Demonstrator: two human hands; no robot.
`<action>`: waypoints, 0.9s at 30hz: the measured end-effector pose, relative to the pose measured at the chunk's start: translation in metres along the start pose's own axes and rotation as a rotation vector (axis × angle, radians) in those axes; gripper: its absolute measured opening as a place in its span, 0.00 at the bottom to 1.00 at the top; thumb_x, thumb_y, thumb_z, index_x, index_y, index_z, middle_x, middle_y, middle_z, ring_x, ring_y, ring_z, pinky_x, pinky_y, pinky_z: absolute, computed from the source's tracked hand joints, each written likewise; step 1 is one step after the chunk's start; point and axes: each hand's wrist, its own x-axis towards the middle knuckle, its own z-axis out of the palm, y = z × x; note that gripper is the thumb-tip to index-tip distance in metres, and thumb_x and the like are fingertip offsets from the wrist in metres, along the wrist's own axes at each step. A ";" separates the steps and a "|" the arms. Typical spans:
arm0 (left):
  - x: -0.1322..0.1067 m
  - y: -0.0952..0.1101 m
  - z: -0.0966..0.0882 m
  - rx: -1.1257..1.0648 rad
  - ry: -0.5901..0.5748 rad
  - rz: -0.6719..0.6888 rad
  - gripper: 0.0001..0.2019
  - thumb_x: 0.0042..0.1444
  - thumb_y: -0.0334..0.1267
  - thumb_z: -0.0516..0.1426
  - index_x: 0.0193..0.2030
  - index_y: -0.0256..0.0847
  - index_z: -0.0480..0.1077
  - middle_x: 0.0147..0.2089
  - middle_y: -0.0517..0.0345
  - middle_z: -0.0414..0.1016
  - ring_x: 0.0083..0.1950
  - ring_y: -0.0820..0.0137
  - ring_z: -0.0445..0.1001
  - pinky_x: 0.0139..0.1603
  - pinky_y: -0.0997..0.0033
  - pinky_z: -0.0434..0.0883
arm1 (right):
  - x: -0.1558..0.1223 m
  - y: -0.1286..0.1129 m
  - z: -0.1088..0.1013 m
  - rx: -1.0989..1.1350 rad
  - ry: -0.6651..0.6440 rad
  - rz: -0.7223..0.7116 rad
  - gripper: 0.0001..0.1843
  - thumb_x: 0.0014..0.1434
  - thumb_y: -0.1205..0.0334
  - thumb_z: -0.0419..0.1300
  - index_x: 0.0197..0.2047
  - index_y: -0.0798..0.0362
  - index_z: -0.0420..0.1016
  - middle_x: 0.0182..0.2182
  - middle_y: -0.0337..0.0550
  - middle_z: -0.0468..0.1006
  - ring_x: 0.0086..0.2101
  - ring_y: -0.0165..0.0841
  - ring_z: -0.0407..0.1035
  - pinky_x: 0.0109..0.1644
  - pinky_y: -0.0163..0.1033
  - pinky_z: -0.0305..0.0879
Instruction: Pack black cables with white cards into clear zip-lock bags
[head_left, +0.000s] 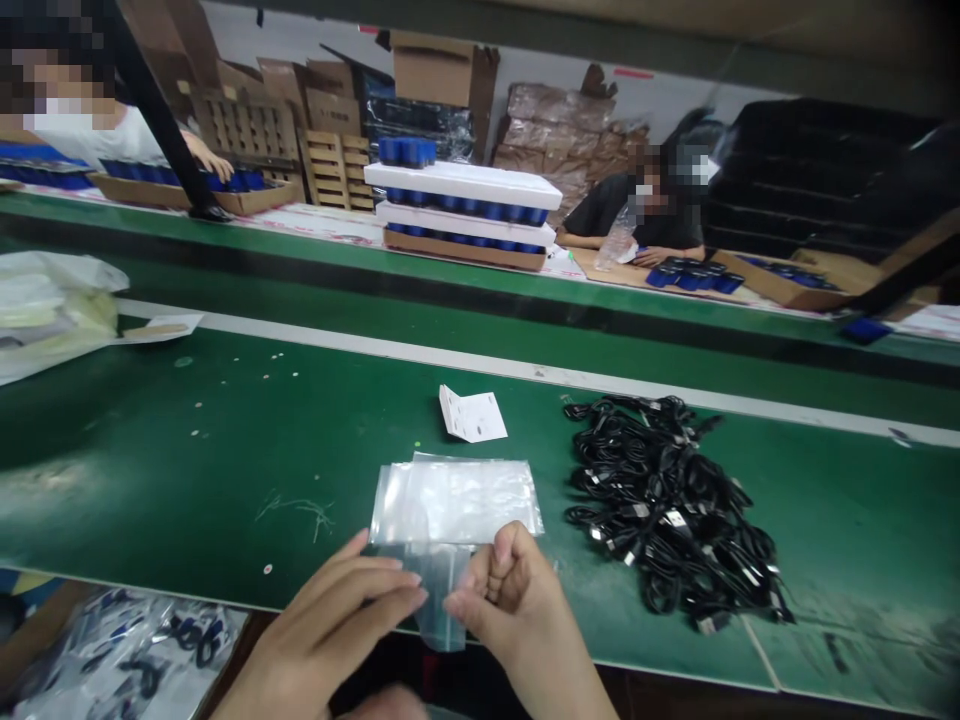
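My left hand (330,630) and my right hand (510,600) pinch the top edge of a small clear plastic bag (439,595) at the near edge of the green belt (225,480). The bag hangs down between them, over the belt edge. Just beyond my fingers lies a stack of clear plastic bags (454,500), which my right hand nearly touches. Farther up sits a folded white paper leaflet (472,415). To the right lies a tangled heap of black cables (667,500), bundled with small ties and apart from both hands.
A white plastic sack (52,310) lies at the belt's left end. Bagged cables fill a bin (127,660) at lower left. Across a second belt, two seated co-workers handle blue items in cardboard trays. White foam trays (461,190) are stacked there, before pallets and cartons.
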 end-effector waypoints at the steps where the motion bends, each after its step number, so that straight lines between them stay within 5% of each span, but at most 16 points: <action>1: 0.001 0.003 0.001 -0.027 0.010 -0.084 0.17 0.52 0.47 0.60 0.48 0.47 0.71 0.41 0.59 0.82 0.43 0.68 0.80 0.47 0.75 0.75 | 0.000 0.002 0.002 -0.030 -0.019 0.005 0.25 0.48 0.66 0.68 0.30 0.48 0.50 0.23 0.27 0.70 0.23 0.23 0.63 0.27 0.28 0.57; 3: 0.003 0.010 0.005 -0.130 -0.009 -0.236 0.12 0.54 0.42 0.59 0.45 0.46 0.72 0.37 0.61 0.83 0.35 0.71 0.82 0.35 0.84 0.77 | -0.001 0.004 0.007 -0.108 -0.044 -0.008 0.23 0.48 0.70 0.65 0.30 0.47 0.50 0.24 0.27 0.68 0.23 0.23 0.62 0.28 0.29 0.57; 8: 0.012 0.022 0.016 -0.439 -0.159 -0.522 0.09 0.59 0.40 0.53 0.38 0.45 0.75 0.33 0.61 0.82 0.32 0.72 0.81 0.33 0.83 0.76 | 0.000 0.007 0.015 -0.332 -0.014 -0.111 0.19 0.47 0.72 0.60 0.30 0.47 0.51 0.23 0.28 0.66 0.23 0.25 0.61 0.28 0.31 0.58; 14: 0.017 0.024 0.015 -0.511 -0.193 -0.636 0.12 0.58 0.41 0.52 0.28 0.44 0.73 0.23 0.63 0.76 0.23 0.73 0.76 0.24 0.83 0.72 | -0.001 0.006 0.015 -0.295 -0.045 -0.049 0.19 0.47 0.70 0.63 0.29 0.48 0.52 0.21 0.28 0.68 0.22 0.24 0.59 0.27 0.31 0.57; 21: 0.011 0.021 0.024 -0.686 -0.177 -0.818 0.15 0.56 0.44 0.52 0.24 0.41 0.72 0.24 0.61 0.76 0.26 0.71 0.76 0.24 0.81 0.70 | -0.002 0.005 0.011 -0.329 -0.037 -0.029 0.18 0.45 0.72 0.64 0.31 0.49 0.59 0.22 0.29 0.71 0.23 0.27 0.65 0.29 0.31 0.62; 27: 0.006 0.018 0.036 -0.783 -0.109 -0.840 0.10 0.56 0.42 0.53 0.34 0.43 0.74 0.30 0.61 0.81 0.32 0.69 0.80 0.33 0.77 0.75 | -0.012 0.009 0.011 -0.908 0.058 -0.528 0.15 0.55 0.71 0.54 0.45 0.51 0.70 0.35 0.45 0.76 0.35 0.37 0.72 0.38 0.40 0.69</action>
